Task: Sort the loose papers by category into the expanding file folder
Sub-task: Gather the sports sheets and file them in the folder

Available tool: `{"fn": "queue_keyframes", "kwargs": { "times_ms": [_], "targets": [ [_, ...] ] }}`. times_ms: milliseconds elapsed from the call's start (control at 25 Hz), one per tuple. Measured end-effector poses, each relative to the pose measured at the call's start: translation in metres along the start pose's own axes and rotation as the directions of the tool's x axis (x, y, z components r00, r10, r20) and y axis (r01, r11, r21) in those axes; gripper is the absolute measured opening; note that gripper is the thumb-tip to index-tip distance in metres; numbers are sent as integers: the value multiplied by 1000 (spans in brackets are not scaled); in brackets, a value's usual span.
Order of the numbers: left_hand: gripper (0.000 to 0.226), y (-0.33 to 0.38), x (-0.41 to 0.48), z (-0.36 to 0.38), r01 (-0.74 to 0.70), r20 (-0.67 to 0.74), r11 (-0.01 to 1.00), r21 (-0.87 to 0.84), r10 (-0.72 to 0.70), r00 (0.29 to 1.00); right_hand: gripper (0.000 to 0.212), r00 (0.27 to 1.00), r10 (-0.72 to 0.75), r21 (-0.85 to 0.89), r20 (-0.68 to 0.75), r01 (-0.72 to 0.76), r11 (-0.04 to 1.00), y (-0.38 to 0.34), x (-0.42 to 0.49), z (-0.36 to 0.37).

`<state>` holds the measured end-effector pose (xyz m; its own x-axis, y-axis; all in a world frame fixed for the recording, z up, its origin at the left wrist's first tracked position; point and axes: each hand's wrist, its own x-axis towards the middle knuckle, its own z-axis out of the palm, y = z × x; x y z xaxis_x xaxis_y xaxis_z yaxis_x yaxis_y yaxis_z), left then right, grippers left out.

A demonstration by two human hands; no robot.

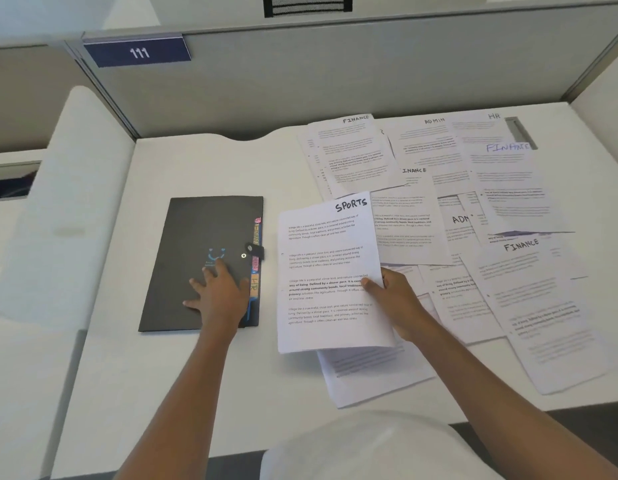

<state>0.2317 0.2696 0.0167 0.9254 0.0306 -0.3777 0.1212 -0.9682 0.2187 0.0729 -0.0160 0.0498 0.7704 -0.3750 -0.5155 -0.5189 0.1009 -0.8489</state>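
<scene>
**An office cubicle desk**

Grey fabric partition panels [335, 74] with metal trim wall in a white desk [203, 168], and a blue number plate [138, 51] reading 111 is fixed to the top rail. The desk's back edge has a curved cable notch [248, 136]. A second white desk [75, 202] lies beyond the divider. Printed sheets [422, 216] hand-headed FINANCE, ADMIN and HR cover the worktop beside a black expanding file folder [196, 237] with coloured tabs.

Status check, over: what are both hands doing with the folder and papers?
Left hand flat on the black folder. Right hand pinches the SPORTS sheet. Folder shut, strap over its edge; other papers spread to the right.
</scene>
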Motion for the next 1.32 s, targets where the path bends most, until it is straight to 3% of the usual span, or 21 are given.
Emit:
{"fn": "queue_keyframes", "kwargs": {
  "times_ms": [120, 200, 400, 520, 640, 880, 1120, 1320],
  "targets": [
    [102, -1, -4, -4, -19, -16, 992, 124, 21, 1000, 23, 1000, 4, 4, 10, -4, 1000, -5, 3, 9],
    [101, 0, -7, -6, -32, -19, 988, 150, 35, 999, 23, 1000, 13, 7, 9, -13, 1000, -7, 4, 14],
    [60, 4, -6, -8, -49, 5, 995, 88, 49, 999, 23, 999, 33, 30, -6, -33, 999, -14, 4, 16],
    [38, 5, -16, -21, -127, -145, 992, -22, 123, 982, 23, 999, 3, 28, -47, -2, 1000, -23, 6, 19],
    [30, 2, -21, -43, -132, -223, 981, -141, 98, 970, 23, 994, -30, 23, -101, 33, 999, -40, 10, 28],
    [34, -17, -11, -70, -94, -186, 937, -337, 32, 982, 25, 995, -97, -65, -10, 96, 993, -71, 23, 62],
    [35, -18, -14, -80, -104, -168, 936, -337, 49, 985, 31, 995, -65, -224, 76, 80, 971, -96, 41, 100],
    [36, -18, -18, -79, -116, -164, 951, -287, 71, 984, 25, 994, -112, -338, 2, 106, 935, -114, 53, 117]
  ]
}}
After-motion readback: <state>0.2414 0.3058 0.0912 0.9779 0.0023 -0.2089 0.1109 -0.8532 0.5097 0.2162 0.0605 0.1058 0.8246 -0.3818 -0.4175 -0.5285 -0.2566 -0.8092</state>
